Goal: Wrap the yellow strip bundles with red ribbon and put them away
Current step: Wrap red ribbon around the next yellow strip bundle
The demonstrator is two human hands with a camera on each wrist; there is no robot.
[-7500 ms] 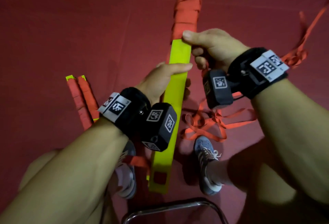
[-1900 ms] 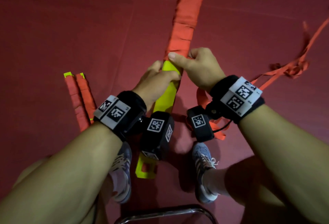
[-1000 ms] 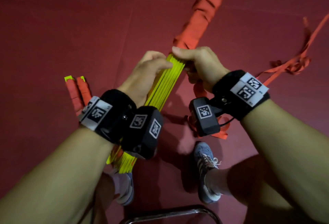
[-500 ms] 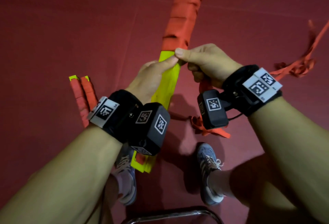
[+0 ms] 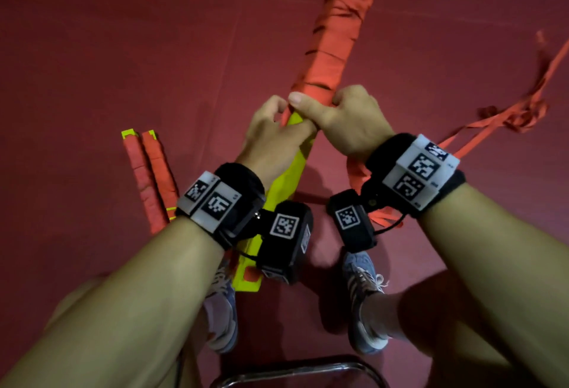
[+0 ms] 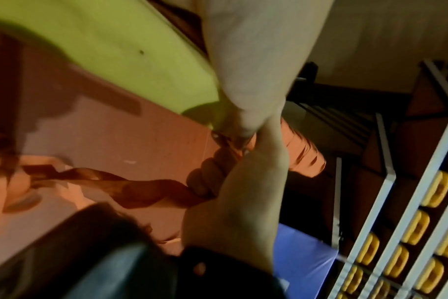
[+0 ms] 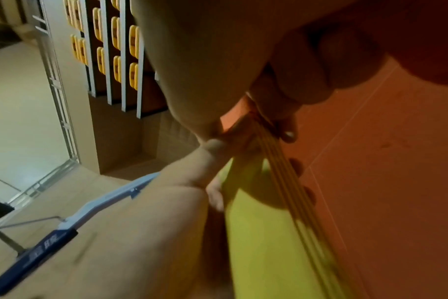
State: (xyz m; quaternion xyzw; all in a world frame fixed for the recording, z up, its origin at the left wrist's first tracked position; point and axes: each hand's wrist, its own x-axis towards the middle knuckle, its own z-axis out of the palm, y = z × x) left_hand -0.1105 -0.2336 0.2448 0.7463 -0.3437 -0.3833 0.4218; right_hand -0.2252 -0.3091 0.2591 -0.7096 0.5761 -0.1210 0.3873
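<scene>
Bundle of yellow strips (image 5: 286, 178): long, flat, bright yellow-green. The right wrist view shows several thin layers stacked edge to edge. We hold it slanted above the red floor (image 5: 123, 33), near end over our left shoe (image 5: 221, 320). Its far half is covered in overlapping turns of red ribbon (image 5: 335, 45), creased and uneven. The near half is bare, with a rectangular cutout by the end.

Our left hand (image 5: 271, 141) has its fingers curled round the bare yellow part just below the wrap edge. Our right hand (image 5: 348, 119) grips the bundle at that edge, thumb laid across the top and touching the left hand. Loose ribbon trails from under the right wrist to a tangle (image 5: 517, 113) on the floor at right.

Two wrapped bundles (image 5: 151, 178) lie side by side on the floor at left, yellow tips showing.
</scene>
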